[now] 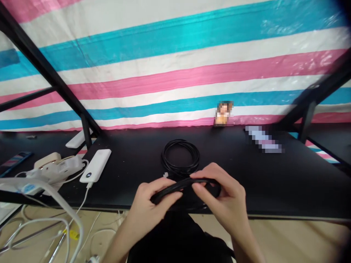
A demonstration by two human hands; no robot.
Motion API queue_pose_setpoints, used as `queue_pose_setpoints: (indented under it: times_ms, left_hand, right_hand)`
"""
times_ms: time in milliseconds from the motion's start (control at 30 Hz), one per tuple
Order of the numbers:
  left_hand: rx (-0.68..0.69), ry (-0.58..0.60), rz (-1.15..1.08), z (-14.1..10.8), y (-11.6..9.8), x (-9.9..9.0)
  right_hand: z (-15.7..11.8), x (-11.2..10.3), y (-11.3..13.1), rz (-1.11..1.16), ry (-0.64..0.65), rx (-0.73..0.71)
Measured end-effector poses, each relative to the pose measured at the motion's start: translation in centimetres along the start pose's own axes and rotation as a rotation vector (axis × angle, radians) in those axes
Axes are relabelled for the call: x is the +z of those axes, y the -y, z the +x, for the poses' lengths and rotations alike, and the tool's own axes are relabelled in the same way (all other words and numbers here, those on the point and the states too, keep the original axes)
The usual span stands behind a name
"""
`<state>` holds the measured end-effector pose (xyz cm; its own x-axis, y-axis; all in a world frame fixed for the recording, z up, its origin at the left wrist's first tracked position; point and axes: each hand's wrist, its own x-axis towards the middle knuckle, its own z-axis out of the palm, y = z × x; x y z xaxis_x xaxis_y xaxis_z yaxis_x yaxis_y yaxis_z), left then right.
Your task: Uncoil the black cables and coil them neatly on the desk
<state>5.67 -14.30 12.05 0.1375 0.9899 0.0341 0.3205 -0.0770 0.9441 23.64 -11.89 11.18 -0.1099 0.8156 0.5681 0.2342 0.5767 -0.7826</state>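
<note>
Between my two hands is a black cable (185,183), gathered into a coil and held just above the table's front edge. My left hand (153,204) is closed round the coil's left side, thumb toward me. On the right side, my right hand (223,197) pinches the strands between thumb and fingers. Just beyond my hands, another round loop of black cable (180,157) lies flat on the black table (131,164). A small pale connector or tag (165,175) shows near that loop's lower left. Whether the held coil and the lying loop join is hidden by my hands.
A white power bank (95,166) with a white cable lies at left, near a white power strip (60,168). At the back right are a blurred-out flat item (263,139) and a small upright picture (223,114). Black metal struts (46,65) slant up on both sides before a striped sheet.
</note>
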Motion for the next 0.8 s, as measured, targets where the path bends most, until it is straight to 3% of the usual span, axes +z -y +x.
queue_pose_setpoints:
  times_ms: [67, 167, 333, 467, 600, 700, 800]
  left_hand:
    - [0.075, -0.071, 0.004, 0.1, -0.4, 0.0]
    - [0.161, -0.059, -0.047, 0.2, -0.6, -0.1]
    - [-0.013, -0.265, -0.235, 0.6, 1.2, 0.2]
    - [-0.018, -0.187, -0.312, 1.3, 3.4, -0.3]
    - [-0.042, -0.162, -0.311, 1.9, 4.8, -0.1]
    - [-0.014, -0.209, -0.328, 2.5, 5.4, 0.4]
    - [0.020, -0.253, -0.365, 3.1, 5.8, 0.6]
  right_hand:
    - [-0.2, -0.2, -0.3, -0.070, -0.016, 0.009]
    - [-0.3, 0.0, -1.0, -0.077, -0.007, 0.072]
    - [-0.5, 0.0, -2.3, 0.229, 0.055, 0.312]
    - [-0.8, -0.7, -3.4, 0.452, 0.038, 0.440]
    - [-0.6, -0.7, -3.9, 0.692, -0.162, 0.518]
    - [-0.3, 0.2, -3.7, 0.798, -0.294, 0.479]
    - [-0.1, 1.4, -3.4, 0.849, -0.346, 0.432]
